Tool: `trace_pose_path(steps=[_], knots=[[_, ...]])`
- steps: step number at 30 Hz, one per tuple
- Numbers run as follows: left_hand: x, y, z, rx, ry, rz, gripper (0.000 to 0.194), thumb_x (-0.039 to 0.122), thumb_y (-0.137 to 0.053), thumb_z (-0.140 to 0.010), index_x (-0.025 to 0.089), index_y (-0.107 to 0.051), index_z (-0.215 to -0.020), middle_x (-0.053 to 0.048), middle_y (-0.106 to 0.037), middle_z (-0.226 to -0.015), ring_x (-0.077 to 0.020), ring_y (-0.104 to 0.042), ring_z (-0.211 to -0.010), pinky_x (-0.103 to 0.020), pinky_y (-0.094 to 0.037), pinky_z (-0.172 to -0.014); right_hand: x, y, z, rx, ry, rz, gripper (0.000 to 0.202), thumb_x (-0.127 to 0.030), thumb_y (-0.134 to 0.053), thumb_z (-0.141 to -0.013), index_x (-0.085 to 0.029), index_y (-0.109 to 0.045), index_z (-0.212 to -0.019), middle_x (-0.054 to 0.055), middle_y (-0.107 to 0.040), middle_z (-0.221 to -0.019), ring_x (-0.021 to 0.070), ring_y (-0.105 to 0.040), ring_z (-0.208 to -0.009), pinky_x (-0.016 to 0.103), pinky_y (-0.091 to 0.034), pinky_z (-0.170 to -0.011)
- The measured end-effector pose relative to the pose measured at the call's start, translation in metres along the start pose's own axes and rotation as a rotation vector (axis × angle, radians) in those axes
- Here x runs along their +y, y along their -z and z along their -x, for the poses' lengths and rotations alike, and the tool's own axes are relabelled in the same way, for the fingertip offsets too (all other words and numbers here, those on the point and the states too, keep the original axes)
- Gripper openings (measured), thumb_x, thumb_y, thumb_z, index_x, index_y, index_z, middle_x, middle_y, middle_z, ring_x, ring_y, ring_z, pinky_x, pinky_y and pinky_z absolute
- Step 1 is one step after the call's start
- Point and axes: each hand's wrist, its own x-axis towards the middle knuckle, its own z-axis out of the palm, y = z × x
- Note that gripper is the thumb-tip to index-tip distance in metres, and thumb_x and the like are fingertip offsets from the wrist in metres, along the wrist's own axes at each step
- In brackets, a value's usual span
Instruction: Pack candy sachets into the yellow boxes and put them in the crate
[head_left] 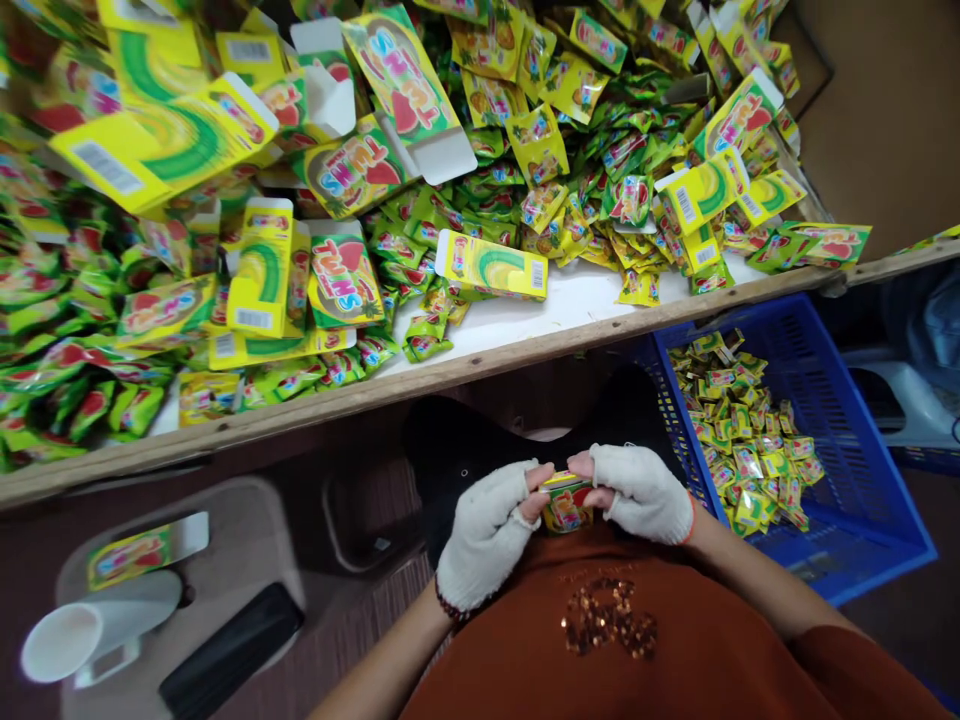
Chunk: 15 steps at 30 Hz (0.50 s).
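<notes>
Between my two hands, close in front of my body, is a small green and yellow candy box (568, 505) with a watermelon picture. My left hand (491, 530), in a white fingerless glove, pinches its left end with thumb and fingers. On the other side my right hand (637, 492), gloved the same way, grips the right end and top edge. The box's underside and contents are hidden. Ahead of my hands, flat open-ended cartons (409, 80) and a yellow carton (491, 266) lie on the table among many small green candy packets (412, 235).
A wooden rim (480, 362) edges the white table (577, 300). To my right stands a blue crate (874, 500) holding many packed boxes (750, 440). At lower left, a stool (247, 510) bears a white mug (97, 620), a black case (232, 650) and a carton (135, 555).
</notes>
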Motion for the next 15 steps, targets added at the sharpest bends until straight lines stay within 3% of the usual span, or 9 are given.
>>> trace_pose_path(steps=[2,7,9,12,15], knots=[[-0.004,-0.001,0.001,-0.034,-0.053,-0.029,0.029,0.022,-0.064,-0.087,0.026,-0.073,-0.115,-0.008,-0.077,-0.105,-0.0202,-0.073,-0.093,-0.031,-0.06,-0.084,0.003,-0.003,0.004,-0.011,0.009,0.08,0.022,-0.029,-0.051,-0.096,-0.021,-0.064,-0.112,0.008,-0.071,-0.091,0.0175,-0.064,-0.076,0.028,-0.05,-0.067],[-0.011,-0.008,0.0,-0.086,-0.081,0.004,0.025,0.022,-0.065,-0.085,0.024,-0.075,-0.108,-0.008,-0.078,-0.099,-0.0192,-0.074,-0.088,-0.03,-0.061,-0.079,0.004,-0.007,0.002,-0.058,-0.124,0.086,0.022,-0.025,-0.05,-0.095,-0.02,-0.063,-0.078,0.002,-0.058,-0.067,0.0143,-0.051,-0.062,0.026,-0.042,-0.057],[-0.012,-0.012,0.0,-0.106,0.009,0.087,0.028,0.024,-0.068,-0.084,0.023,-0.074,-0.111,-0.009,-0.077,-0.101,-0.0196,-0.074,-0.088,-0.03,-0.061,-0.079,0.003,-0.007,-0.003,-0.026,-0.171,0.034,0.024,-0.026,-0.052,-0.094,-0.019,-0.06,-0.073,0.0,-0.055,-0.065,0.0131,-0.05,-0.061,0.025,-0.042,-0.057],[-0.006,-0.014,-0.008,-0.191,0.254,0.281,0.036,0.032,-0.068,-0.085,0.02,-0.067,-0.12,-0.01,-0.075,-0.108,-0.0202,-0.073,-0.089,-0.032,-0.062,-0.078,0.002,-0.005,-0.016,0.047,-0.23,-0.068,0.018,-0.026,-0.054,-0.093,-0.018,-0.064,-0.081,0.001,-0.061,-0.071,0.0129,-0.055,-0.065,0.024,-0.045,-0.061],[0.01,0.005,-0.043,-0.175,0.368,0.378,0.04,0.041,-0.065,-0.087,0.018,-0.063,-0.12,-0.009,-0.074,-0.106,-0.0203,-0.073,-0.088,-0.031,-0.063,-0.075,0.002,0.004,-0.034,0.133,-0.255,-0.198,0.017,-0.027,-0.053,-0.094,-0.018,-0.065,-0.103,0.002,-0.067,-0.083,0.0131,-0.062,-0.07,0.024,-0.05,-0.065]])
